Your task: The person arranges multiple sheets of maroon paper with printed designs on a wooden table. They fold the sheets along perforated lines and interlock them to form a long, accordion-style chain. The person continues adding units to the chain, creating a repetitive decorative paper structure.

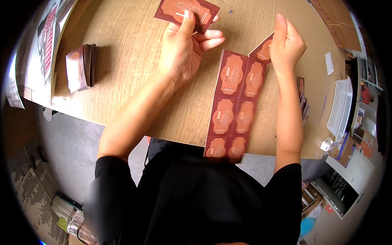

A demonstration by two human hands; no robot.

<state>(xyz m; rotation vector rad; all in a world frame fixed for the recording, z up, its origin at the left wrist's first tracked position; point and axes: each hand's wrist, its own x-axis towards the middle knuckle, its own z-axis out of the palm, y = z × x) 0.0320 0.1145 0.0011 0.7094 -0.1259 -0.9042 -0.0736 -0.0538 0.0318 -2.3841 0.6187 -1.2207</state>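
Note:
My left hand (183, 47) is closed on a dark red card (187, 11) with an orange framed panel, its thumb lying across the card's face. Below and to the right lies a sheet of matching cards (232, 98), in two columns, reaching past the table's near edge. My right hand (288, 45) grips the sheet's top right card (263, 50), which is tilted up and angled away from the others. At its lower left corner that card still meets the sheet. My right fingers hide part of it.
A stack of cards (81, 67) stands on the wooden table (130, 73) at the left. More cards (302, 98) lie partly behind my right forearm. Farther right are a white slip (329, 63), a white plastic basket (339, 108) and a laptop (345, 179). Cardboard (332, 20) sits at the far right.

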